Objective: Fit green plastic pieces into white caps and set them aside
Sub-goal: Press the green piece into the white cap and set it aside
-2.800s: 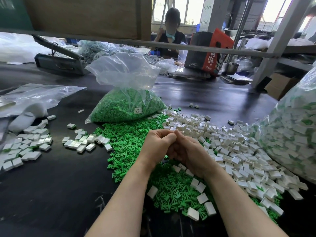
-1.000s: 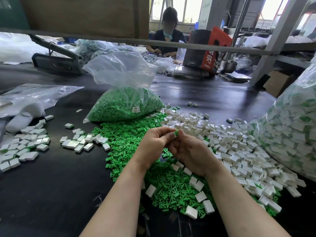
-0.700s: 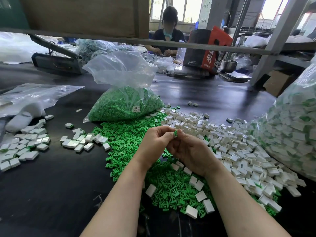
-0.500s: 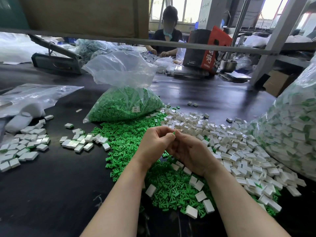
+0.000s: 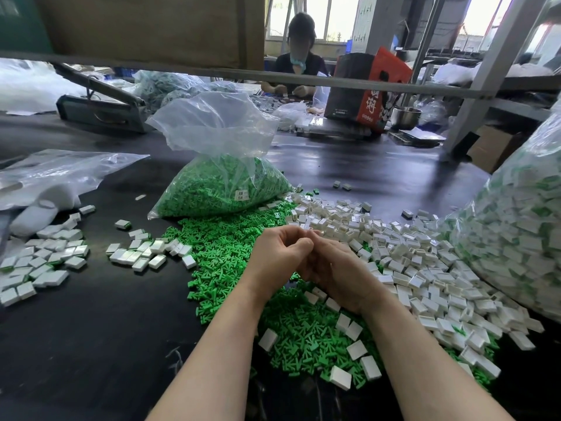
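Note:
My left hand point(image 5: 277, 256) and my right hand point(image 5: 341, 273) meet fingertip to fingertip above a heap of loose green plastic pieces point(image 5: 221, 247). Both have curled fingers pinching one small part between them. The fingers hide almost all of that part. To the right spreads a heap of empty white caps point(image 5: 397, 247). Fitted caps lie set aside in two flat groups on the left, one nearer point(image 5: 142, 253) and one at the edge point(image 5: 39, 262).
A clear bag of green pieces point(image 5: 218, 189) stands behind the heap. A big bag of fitted caps point(image 5: 522, 226) fills the right side. Crumpled plastic sheeting point(image 5: 57, 174) lies far left. The black tabletop point(image 5: 91, 329) shows at the near left. A person point(image 5: 299, 65) works across the table.
The green piece that showed between my fingertips a second ago is now covered as the fingers of both hands press closer together. The hands stay in the same spot.

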{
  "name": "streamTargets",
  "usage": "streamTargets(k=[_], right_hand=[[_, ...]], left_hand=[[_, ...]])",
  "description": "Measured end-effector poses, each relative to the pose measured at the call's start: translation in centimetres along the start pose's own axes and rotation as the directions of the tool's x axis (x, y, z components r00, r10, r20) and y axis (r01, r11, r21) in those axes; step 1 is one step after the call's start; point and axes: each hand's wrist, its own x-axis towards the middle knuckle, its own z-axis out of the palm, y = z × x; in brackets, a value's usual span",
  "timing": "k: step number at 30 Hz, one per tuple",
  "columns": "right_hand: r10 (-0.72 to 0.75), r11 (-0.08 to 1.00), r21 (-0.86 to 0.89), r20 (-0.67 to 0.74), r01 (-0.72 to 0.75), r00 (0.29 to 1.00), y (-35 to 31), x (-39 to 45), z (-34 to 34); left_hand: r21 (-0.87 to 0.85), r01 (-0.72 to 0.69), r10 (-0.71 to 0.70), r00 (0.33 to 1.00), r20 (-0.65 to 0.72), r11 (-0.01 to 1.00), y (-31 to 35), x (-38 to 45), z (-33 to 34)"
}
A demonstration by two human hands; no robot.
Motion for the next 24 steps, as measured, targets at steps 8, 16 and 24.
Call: streamTargets(k=[8,16,24], right_hand=[[0.001,1.000,-0.028,-0.063,-0.003,0.998,0.10,-0.10,0.11],[-0.002,1.000,-0.014,-0.041,0.001,0.999,0.16,-0.04,0.10],[0.011,1.000,-0.023,0.022,-0.011,1.000,-0.09,-0.37,0.08]], left_hand=[[0.041,-0.016,0.018,0.999,-0.047,0.999,-0.08,0.05,0.43],[0.090,-0.005,0.011,0.998,-0.058,0.996,0.08,0.05,0.37],[0.117,-0.009,0.016,0.998,-0.055,0.993,0.13,-0.10,0.19]])
